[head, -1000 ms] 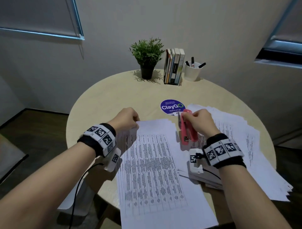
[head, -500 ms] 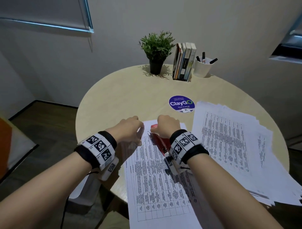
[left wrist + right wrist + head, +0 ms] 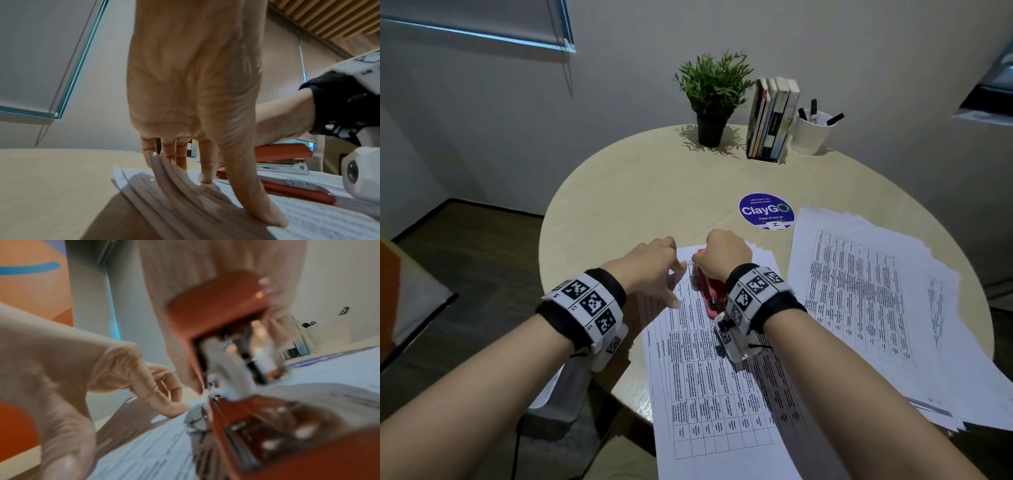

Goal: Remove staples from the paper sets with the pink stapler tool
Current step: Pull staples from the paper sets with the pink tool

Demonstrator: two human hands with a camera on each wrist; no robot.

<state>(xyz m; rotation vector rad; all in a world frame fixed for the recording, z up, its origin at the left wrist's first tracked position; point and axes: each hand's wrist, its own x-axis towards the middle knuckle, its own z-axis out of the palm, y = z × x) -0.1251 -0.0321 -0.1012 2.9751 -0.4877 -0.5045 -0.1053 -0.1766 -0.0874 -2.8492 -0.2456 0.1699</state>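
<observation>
The pink stapler (image 3: 707,291) lies on the top left corner of the paper set (image 3: 722,370) at the near edge of the round table (image 3: 640,192), its nose pointing away. The right hand (image 3: 726,255) wraps around its front end. The left hand (image 3: 654,270) presses straight, spread fingers (image 3: 207,164) on the curled-up corner just beside it. A second pile of paper (image 3: 866,301) lies to the right

Left hand (image 3: 191,91) presses paper set (image 3: 185,194) — stapler (image 3: 287,183) beside.
</observation>
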